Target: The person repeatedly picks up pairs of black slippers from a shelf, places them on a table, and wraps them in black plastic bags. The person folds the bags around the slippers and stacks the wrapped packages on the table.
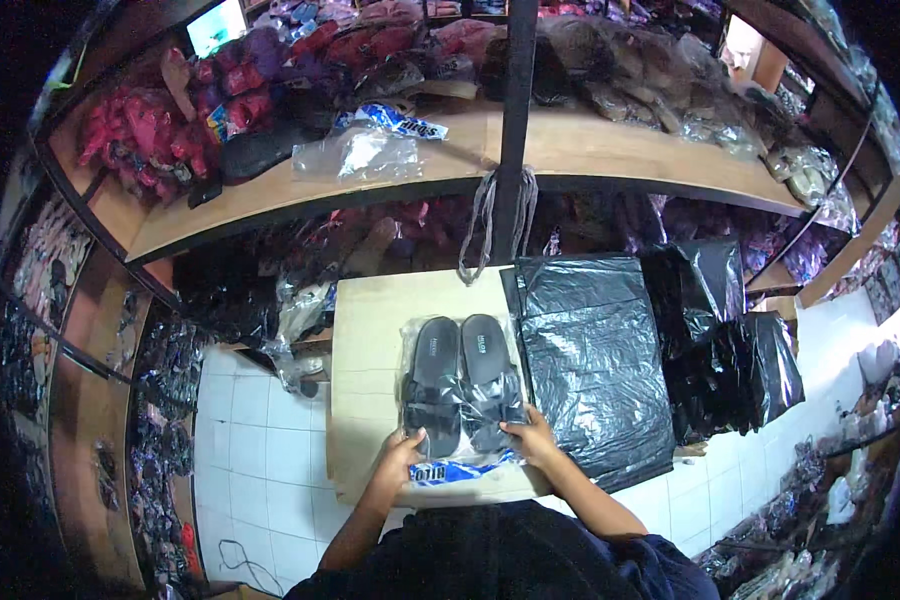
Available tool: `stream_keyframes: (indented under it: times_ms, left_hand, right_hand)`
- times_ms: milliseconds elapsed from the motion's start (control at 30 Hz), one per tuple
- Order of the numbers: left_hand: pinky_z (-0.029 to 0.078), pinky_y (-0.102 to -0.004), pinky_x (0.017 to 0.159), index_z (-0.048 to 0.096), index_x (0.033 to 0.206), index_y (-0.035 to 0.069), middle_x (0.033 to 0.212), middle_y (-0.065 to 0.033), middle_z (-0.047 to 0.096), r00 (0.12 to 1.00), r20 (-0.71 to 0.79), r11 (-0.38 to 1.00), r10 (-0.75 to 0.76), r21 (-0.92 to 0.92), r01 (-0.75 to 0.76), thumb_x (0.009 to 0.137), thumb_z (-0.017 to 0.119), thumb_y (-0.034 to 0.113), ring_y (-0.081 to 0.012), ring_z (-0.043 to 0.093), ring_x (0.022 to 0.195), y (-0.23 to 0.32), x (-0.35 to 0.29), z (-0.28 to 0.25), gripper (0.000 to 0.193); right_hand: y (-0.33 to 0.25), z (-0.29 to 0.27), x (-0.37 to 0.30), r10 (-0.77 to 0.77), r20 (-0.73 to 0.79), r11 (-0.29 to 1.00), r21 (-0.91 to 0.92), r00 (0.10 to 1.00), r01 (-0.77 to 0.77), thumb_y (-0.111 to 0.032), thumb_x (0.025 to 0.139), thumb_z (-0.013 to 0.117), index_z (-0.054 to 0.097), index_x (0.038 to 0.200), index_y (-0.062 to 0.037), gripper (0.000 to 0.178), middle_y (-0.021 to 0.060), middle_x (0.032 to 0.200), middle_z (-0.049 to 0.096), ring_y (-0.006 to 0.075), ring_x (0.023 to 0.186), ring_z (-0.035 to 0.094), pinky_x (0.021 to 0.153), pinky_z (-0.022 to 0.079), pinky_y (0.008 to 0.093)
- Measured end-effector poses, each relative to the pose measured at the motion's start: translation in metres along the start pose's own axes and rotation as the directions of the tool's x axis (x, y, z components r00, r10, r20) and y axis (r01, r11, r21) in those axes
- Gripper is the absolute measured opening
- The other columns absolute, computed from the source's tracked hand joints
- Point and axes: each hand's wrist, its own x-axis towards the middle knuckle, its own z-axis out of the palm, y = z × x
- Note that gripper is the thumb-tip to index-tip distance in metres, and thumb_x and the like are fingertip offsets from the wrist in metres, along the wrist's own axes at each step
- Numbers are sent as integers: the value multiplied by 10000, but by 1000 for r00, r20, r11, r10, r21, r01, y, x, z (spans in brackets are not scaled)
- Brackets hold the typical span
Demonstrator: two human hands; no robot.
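Observation:
A pair of black slide sandals (pixel 460 380) lies side by side inside a clear plastic bag (pixel 417 340) with a blue and white printed strip (pixel 440 470) at its near end. The bag rests on a pale wooden board (pixel 370 330). My left hand (pixel 402 452) grips the bag's near left corner, beside the heel of the left sandal. My right hand (pixel 532 436) holds the near right corner, fingers on the plastic by the right sandal's heel.
A stack of black plastic bags (pixel 590 350) lies right of the board, with more black bags (pixel 730 340) further right. A wooden shelf (pixel 590 150) above carries bagged footwear and an empty clear bag (pixel 362 152). A black post (pixel 515 120) with a hanging cord (pixel 485 230) stands behind. White tiled floor (pixel 260 440) lies to the left.

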Motion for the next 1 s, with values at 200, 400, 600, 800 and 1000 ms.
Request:
stream_keyframes:
  times_ms: [200, 400, 600, 800, 1000]
  left_hand:
    - [461, -344, 624, 420, 1037, 5, 907, -146, 547, 920, -161, 728, 356, 666, -165, 741, 618, 204, -233, 569, 700, -15, 0, 6, 408]
    - [429, -359, 731, 372, 1125, -57, 887, -268, 547, 807, -175, 335, 564, 942, -30, 673, 634, 313, -346, 550, 854, 0, -11, -21, 640]
    - [421, -358, 779, 457, 1047, -80, 958, -276, 540, 779, -151, 520, 609, 817, -248, 727, 572, 430, -351, 535, 926, 67, 70, 2, 613]
    - [410, -371, 794, 551, 964, -42, 936, -240, 567, 851, -173, 458, 497, 885, -88, 798, 467, 403, -340, 541, 922, 92, 132, 22, 482]
    - [400, -336, 572, 593, 831, -12, 652, -87, 579, 948, -211, 793, 239, 605, -66, 832, 450, 369, -198, 531, 596, 67, 171, -12, 408]
  right_hand:
    - [30, -19, 10, -289, -61, 789, -580, 955, 202, -152, 625, 706, 295, 1192, 56, 731, 183, 922, 557, 201, 785, 553, 696, 454, 293]
    - [-49, -8, -15, -237, -17, 577, -807, 971, 127, -234, 630, 661, 364, 1147, 46, 658, 231, 933, 551, 295, 877, 552, 793, 414, 330]
    - [-104, 4, 62, -363, -67, 624, -758, 929, 189, -316, 692, 617, 541, 969, 36, 454, 166, 812, 603, 232, 758, 579, 692, 438, 301]
    - [-73, 18, 141, -354, -177, 596, -799, 918, 76, -389, 725, 565, 595, 789, 54, 448, 126, 675, 585, 217, 667, 576, 608, 428, 313]
    - [-73, 34, 138, -154, -197, 834, -552, 968, 20, -364, 770, 534, 562, 834, 48, 418, 130, 758, 577, 204, 683, 559, 625, 433, 333]
